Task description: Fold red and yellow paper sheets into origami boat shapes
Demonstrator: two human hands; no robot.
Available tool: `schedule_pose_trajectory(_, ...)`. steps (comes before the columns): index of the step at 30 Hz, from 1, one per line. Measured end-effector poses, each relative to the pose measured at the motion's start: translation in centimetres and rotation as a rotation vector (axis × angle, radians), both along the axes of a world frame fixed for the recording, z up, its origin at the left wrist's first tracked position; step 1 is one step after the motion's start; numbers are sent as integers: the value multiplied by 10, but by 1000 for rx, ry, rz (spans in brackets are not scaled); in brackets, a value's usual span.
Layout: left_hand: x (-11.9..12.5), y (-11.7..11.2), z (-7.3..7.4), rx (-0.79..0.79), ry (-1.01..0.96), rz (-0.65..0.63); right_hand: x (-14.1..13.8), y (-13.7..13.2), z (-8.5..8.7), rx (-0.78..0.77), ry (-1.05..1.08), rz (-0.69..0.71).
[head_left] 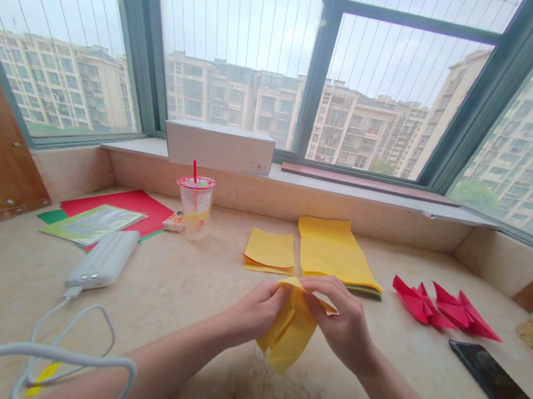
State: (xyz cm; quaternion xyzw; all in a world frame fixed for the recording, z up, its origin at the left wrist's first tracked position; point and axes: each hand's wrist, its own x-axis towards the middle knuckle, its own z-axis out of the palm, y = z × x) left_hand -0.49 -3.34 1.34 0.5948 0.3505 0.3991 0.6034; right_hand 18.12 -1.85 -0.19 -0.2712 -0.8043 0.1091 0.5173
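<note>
A partly folded yellow paper [293,328] hangs above the marble counter [190,295], held between both hands. My left hand [256,309] pinches its upper left part with the fingers closed. Its top edge is gripped by my right hand [343,319], fingers curled over the fold. Behind the hands lie a small yellow sheet [270,250] and a larger stack of yellow sheets [334,251]. Two folded red paper shapes [442,306] rest to the right.
A white power bank [104,258] with a white cable [66,343] lies at left, near red and green sheets [118,206] and a plastic cup with a red straw [193,205]. A dark phone [504,392] lies at right. A white box [219,147] sits on the window sill.
</note>
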Motion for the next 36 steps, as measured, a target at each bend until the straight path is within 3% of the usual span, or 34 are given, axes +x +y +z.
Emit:
schedule_pose_trajectory(6, 0, 3, -2, 34, 10, 85, -2, 2, -2, 62, -167, 33)
schedule_pose_trajectory(13, -5, 1, 7, 87, -90, -22, 7, 7, -2, 92, -223, 10)
schedule_pose_trajectory(23, -3, 1, 2, 4, 0, 30, 6, 10, -8, 79, -253, -42)
schedule_pose_trajectory(31, -1, 2, -1, -53, -160, 64, 4, 12, -7, -118, -16, -204)
schedule_pose_trajectory(36, -2, 2, -1, -84, -147, -70, 0, 11, -11, -364, 123, -196)
